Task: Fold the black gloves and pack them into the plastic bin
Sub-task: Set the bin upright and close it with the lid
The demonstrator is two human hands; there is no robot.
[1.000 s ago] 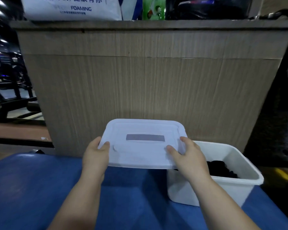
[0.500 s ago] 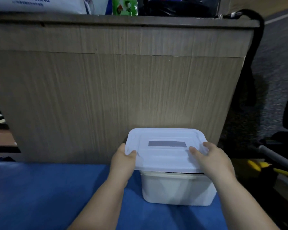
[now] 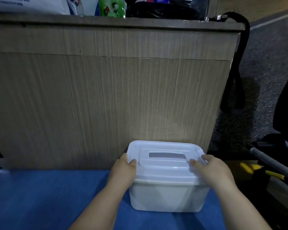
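The white plastic bin (image 3: 166,198) stands on the blue surface (image 3: 40,201), right of centre. Its translucent white lid (image 3: 165,163), with a grey label on top, sits on the bin's rim. My left hand (image 3: 123,171) grips the lid's left edge, thumb on top. My right hand (image 3: 213,171) holds the lid's right edge, thumb on top and fingers over the far corner. The black gloves are hidden under the lid.
A tall wood-grain cabinet side (image 3: 106,97) rises right behind the bin. On its top are bags and a green packet (image 3: 111,6). A black strap (image 3: 236,72) hangs at its right edge. Yellow-handled tools (image 3: 256,170) lie on the floor to the right.
Both hands carried the lid from left of the bin to the right and lowered it onto the rim. The gloves, visible in the open bin before, are now covered.
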